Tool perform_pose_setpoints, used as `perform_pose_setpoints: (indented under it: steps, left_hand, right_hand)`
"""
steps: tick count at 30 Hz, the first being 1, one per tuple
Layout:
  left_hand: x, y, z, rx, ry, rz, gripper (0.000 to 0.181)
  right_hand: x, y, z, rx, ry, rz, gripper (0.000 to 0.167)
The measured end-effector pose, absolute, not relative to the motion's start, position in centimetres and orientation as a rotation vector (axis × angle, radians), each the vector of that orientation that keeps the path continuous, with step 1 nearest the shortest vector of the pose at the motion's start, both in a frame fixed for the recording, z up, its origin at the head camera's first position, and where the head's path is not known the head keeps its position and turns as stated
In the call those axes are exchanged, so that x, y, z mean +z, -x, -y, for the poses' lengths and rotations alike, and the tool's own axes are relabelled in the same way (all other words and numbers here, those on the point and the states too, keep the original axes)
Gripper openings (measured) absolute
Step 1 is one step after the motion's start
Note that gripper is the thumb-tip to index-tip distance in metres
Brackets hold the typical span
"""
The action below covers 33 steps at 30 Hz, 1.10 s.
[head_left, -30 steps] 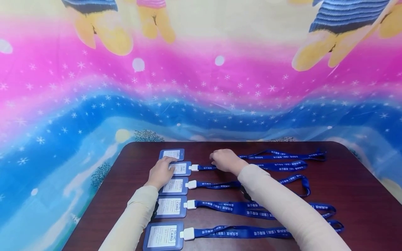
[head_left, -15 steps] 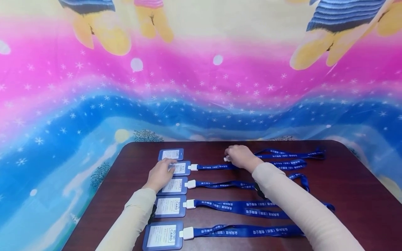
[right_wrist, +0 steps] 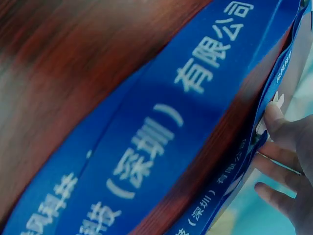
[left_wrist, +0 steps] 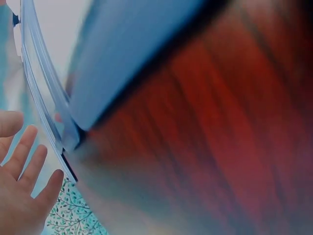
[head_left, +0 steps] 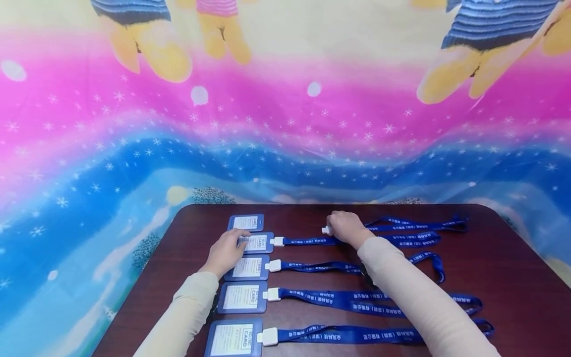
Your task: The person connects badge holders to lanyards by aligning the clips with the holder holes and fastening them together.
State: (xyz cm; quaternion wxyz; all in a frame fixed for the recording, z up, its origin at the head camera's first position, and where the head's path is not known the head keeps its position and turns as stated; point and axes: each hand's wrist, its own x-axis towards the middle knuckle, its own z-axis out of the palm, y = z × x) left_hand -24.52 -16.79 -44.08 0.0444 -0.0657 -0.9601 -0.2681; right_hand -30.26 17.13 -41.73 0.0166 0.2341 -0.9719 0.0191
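Note:
In the head view my left hand [head_left: 225, 252] rests at the second badge holder [head_left: 258, 242] from the back, a blue frame with a white card. Its fingers look spread and relaxed in the left wrist view. Just behind lies the farthest badge holder [head_left: 247, 222], with no lanyard joined to it. To the right, my right hand [head_left: 348, 229] pinches the blue lanyard [head_left: 415, 227] of the back row near its white clip [head_left: 326, 230]. The right wrist view shows thumb and fingertips at that clip [right_wrist: 279, 99].
Nearer rows hold a third badge holder [head_left: 247, 267], a fourth [head_left: 242, 297] and a front one [head_left: 234, 338], each clipped to a blue lanyard running right. They lie on a dark red-brown table [head_left: 504, 277]. A printed curtain [head_left: 285, 124] hangs behind.
My right hand has shifted right along the back row, and the white clip now shows at its fingertips. My left hand stays almost where it was.

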Motion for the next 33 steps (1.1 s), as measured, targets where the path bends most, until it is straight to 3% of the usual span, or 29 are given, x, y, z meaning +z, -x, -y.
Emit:
perform_pose_setpoints:
  steps: [2,9,15,24,33]
  left_hand:
    - [-44.0,24.8,16.9,-0.790,0.219,2.938,0.027]
    - [-43.4,26.3,17.1,-0.636,0.340,2.936,0.026]
    - [-43.3,27.7,17.2,-0.596,0.341,3.002,0.033]
    - [-43.2,30.1,16.3,-0.544,0.190,3.025,0.040]
    - [-43.8,30.3,15.0,-0.633,0.003,3.083,0.046]
  right_hand:
    - [-41.6,30.4,-17.0,0.107,-0.675,3.051,0.004]
    - [-41.5,30.6,-16.1,0.122,-0.526,3.087,0.021]
    - [-41.7,30.8,-15.4,0.069,-0.462,3.086,0.017]
    - [-41.8,31.0,-14.9,0.004,-0.437,3.051,0.009]
    - [-41.7,30.1,-14.6,-0.003,-0.423,3.035,0.011]
